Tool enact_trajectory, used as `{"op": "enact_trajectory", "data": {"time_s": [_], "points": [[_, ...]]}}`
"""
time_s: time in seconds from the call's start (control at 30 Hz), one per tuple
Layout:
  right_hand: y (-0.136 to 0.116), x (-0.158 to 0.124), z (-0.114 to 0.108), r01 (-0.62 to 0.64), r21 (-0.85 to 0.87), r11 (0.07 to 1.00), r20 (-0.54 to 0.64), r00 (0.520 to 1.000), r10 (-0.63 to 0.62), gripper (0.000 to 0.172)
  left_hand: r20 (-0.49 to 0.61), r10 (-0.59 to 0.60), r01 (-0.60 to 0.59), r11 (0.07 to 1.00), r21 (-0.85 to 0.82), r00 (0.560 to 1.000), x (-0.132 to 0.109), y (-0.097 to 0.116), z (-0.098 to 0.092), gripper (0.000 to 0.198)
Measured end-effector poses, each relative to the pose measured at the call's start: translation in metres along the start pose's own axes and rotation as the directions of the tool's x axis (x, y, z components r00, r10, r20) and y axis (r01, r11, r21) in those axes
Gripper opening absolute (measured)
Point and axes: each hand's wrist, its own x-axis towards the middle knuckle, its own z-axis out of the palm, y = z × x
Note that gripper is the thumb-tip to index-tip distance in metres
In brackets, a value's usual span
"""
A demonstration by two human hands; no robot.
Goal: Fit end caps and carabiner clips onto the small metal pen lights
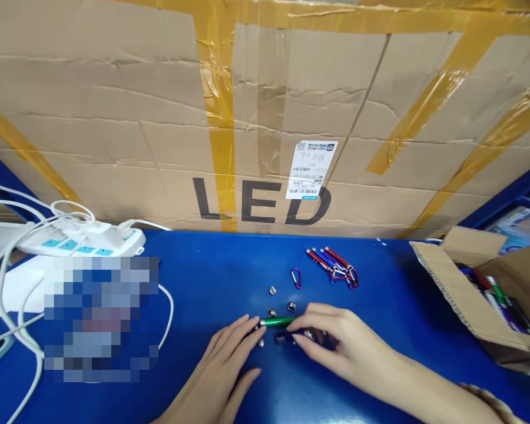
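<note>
A small green penlight [277, 321] lies across the blue table [229, 265] between my hands. My right hand [331, 338] pinches its right end with curled fingers. My left hand [229, 359] rests on the table, fingers stretched out, with its fingertips at the light's left end. Several small silver caps [272, 290] lie loose just beyond the light, and a pink carabiner [295, 278] lies near them. A bunch of red and blue penlights with clips [333, 265] lies further back.
A big taped cardboard box marked LED [265, 118] stands as a wall at the table's far edge. An open cardboard box [481, 294] with more penlights sits at the right. A white power strip [83, 238] with cables lies at the left.
</note>
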Motion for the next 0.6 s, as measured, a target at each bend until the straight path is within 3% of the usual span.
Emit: {"op": "enact_trajectory", "data": {"time_s": [0.13, 0.27, 0.43, 0.5, 0.6], "points": [[0.005, -0.004, -0.023, -0.059, -0.002, 0.998, -0.168, 0.984, 0.058, 0.024, -0.055, 0.019, -0.018, 1.0, 0.015, 0.998, 0.001, 0.001, 0.0, 0.045], [0.01, -0.013, -0.052, -0.196, 0.024, 0.98, -0.373, 0.908, 0.191, 0.03, -0.072, 0.045, -0.047, 0.999, -0.02, 0.996, 0.002, -0.002, -0.003, 0.042], [0.018, -0.038, -0.074, -0.327, 0.048, 0.944, -0.471, 0.826, 0.311, 0.037, -0.102, 0.036, -0.04, 0.999, -0.034, 0.994, 0.003, -0.007, -0.009, 0.041], [0.026, -0.053, -0.086, -0.409, -0.04, 0.912, -0.577, 0.754, 0.313, 0.039, -0.11, 0.004, -0.008, 1.0, -0.031, 0.994, 0.003, -0.008, -0.011, 0.04], [0.048, -0.078, -0.117, -0.612, -0.208, 0.763, -0.79, 0.565, 0.239, 0.039, -0.111, -0.015, 0.014, 1.0, -0.008, 0.994, 0.001, -0.013, -0.011, 0.035]]}}
